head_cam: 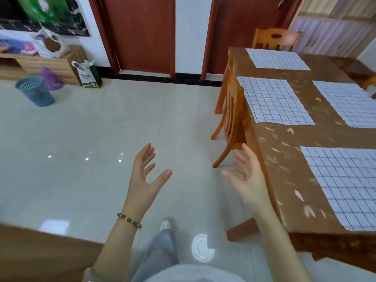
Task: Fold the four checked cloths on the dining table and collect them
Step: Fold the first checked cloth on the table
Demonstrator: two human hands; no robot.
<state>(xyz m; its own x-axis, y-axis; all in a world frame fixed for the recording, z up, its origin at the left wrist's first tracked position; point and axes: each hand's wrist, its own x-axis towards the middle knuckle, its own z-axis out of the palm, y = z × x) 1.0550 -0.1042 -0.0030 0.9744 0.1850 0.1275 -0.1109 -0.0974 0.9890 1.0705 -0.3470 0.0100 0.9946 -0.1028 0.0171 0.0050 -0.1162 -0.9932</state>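
Approach to the first fold: left hand [145, 171] and right hand [247, 174] are both empty, fingers spread and relaxed, over the floor just beside the table [284, 151]. All four cloths lie flat and apart on it: near cloth [345, 186], chair-side cloth [272, 98], far cloth [276, 59], fourth cloth [350, 102]. Best begun at the near cloth, each hand pinching one corner of an edge and carrying it squarely onto the opposite edge, checks aligned.

Surface: counter [284, 147], brown with pale leaf marks.
Far end: far cloth [276, 59], checked, spread flat.
Middle: left cloth [272, 99] and right cloth [350, 103], flat, apart.
Near end: near cloth [345, 186], flat, unfolded.
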